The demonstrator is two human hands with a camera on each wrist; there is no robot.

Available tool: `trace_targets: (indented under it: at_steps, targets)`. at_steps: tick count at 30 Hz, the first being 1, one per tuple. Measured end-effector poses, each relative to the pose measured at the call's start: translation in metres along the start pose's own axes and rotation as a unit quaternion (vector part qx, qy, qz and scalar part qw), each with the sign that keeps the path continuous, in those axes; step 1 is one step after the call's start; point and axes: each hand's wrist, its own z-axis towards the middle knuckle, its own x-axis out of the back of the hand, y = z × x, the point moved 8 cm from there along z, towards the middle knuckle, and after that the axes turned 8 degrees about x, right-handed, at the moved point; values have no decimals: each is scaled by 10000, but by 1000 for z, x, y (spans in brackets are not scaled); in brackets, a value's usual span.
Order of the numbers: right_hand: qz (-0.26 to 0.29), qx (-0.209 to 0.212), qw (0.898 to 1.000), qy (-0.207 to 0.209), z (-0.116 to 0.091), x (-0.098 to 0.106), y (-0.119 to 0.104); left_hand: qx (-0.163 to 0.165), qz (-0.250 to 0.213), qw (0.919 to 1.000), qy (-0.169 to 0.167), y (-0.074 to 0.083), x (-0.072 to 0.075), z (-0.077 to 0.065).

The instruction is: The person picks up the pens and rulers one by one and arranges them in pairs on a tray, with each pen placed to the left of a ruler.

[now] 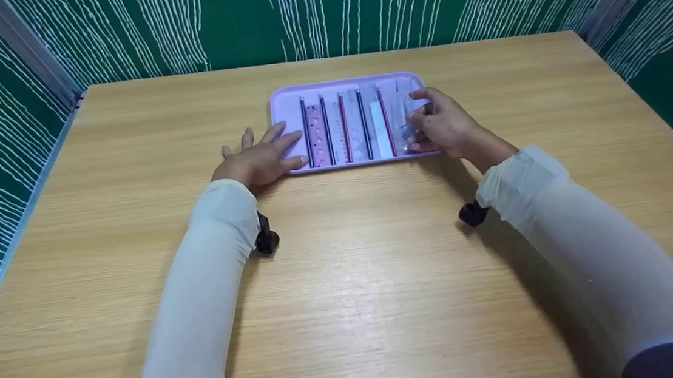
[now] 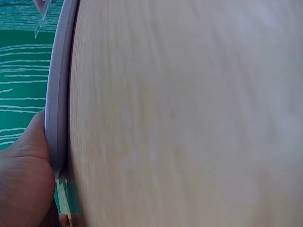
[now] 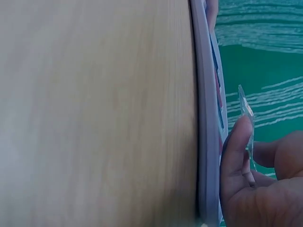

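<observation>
A lilac tray (image 1: 345, 83) lies on the table, holding a row of upright-set pencils (image 1: 365, 125) and flat strips. Among the strips are a pink stencil (image 1: 318, 136) and a pale blue strip (image 1: 379, 127). My left hand (image 1: 256, 162) rests at the tray's left edge with its fingers spread, some over the rim. At the right end, my right hand (image 1: 450, 125) pinches a clear flat plastic piece (image 3: 250, 111) between thumb and fingers. The piece stands tilted above the tray and tapers to a point; its full outline is hard to make out.
The wooden table (image 1: 343, 261) extends around the tray, its far edge behind it. Green panels with white streaks (image 1: 357, 10) enclose the back and sides. A small black device (image 1: 266, 238) sits at the left wrist, another (image 1: 473, 214) at the right.
</observation>
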Motion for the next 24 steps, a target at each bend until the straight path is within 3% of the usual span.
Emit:
trace_targets:
  at_steps: [10,18,24]
  targets:
    - [-264,-138,9995,119,10,1,5,-10,-56,10000,6,-1,-1,2]
    - [-970,-112,9948,276,13,-4,4,29,-133,9999,-18,-1,-1,1]
    - [-1771,6,9834,393,12,-6,-4,66,-173,9998,-35,-1,-1,0]
